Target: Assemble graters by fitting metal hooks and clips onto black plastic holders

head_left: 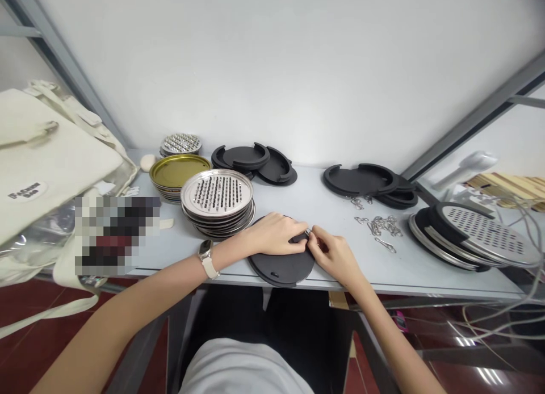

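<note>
A black round plastic holder (281, 270) lies near the table's front edge, with a small slot close to its near rim. My left hand (276, 234), wearing a watch, rests across its far part, thumb and forefinger closed on its right edge. At that same edge my right hand (334, 251) pinches a small silvery metal clip (308, 231); the fingertips partly cover it. To the right lies a loose pile of metal spring clips (383, 226). Left of my hands stands a stack of round metal graters (217, 194).
Behind are gold-coloured round plates (180, 170), a smaller grater stack (181, 143) and black holders (244, 156), with more holders (360, 179) at back right. Graters in black holders (485, 229) lean together at right, near cables. A cream bag (55, 150) sits left.
</note>
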`<action>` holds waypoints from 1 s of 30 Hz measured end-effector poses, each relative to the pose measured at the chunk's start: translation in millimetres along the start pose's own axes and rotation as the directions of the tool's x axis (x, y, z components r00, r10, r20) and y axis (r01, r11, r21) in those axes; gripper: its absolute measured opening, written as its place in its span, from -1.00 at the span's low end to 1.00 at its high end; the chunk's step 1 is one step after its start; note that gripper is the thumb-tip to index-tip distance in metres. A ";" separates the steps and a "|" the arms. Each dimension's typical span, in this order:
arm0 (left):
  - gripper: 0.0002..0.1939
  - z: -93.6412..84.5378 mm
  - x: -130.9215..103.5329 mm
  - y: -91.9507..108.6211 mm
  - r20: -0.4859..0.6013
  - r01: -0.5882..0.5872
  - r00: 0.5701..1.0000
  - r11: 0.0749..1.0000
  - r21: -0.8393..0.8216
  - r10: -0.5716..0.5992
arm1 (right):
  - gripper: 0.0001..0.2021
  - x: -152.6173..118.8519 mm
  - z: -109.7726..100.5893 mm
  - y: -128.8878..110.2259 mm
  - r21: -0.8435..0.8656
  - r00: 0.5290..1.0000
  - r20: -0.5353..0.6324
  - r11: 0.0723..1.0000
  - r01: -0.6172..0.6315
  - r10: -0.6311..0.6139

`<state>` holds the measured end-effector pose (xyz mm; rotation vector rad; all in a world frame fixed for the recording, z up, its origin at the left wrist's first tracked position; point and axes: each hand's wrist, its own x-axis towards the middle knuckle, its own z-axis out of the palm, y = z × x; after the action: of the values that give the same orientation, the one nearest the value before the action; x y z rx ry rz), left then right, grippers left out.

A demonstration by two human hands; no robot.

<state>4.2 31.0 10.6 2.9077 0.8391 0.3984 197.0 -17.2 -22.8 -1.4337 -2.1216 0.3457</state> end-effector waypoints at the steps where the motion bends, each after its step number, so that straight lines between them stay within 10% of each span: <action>1: -0.82 -0.1 0.0 0.1 -0.001 -0.001 1.000 1.000 -0.001 0.001 | -0.75 0.4 -0.1 0.2 0.003 1.000 0.007 1.000 -0.005 0.005; 30: -0.81 -1.0 -0.1 0.7 0.012 0.008 1.000 1.000 -0.015 -0.008 | -0.75 0.5 0.3 2.4 0.015 1.000 0.020 1.000 0.004 -0.004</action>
<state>4.3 30.4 11.7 2.8888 0.8418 0.3844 198.5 -15.8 -24.0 -1.4228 -2.1326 0.3753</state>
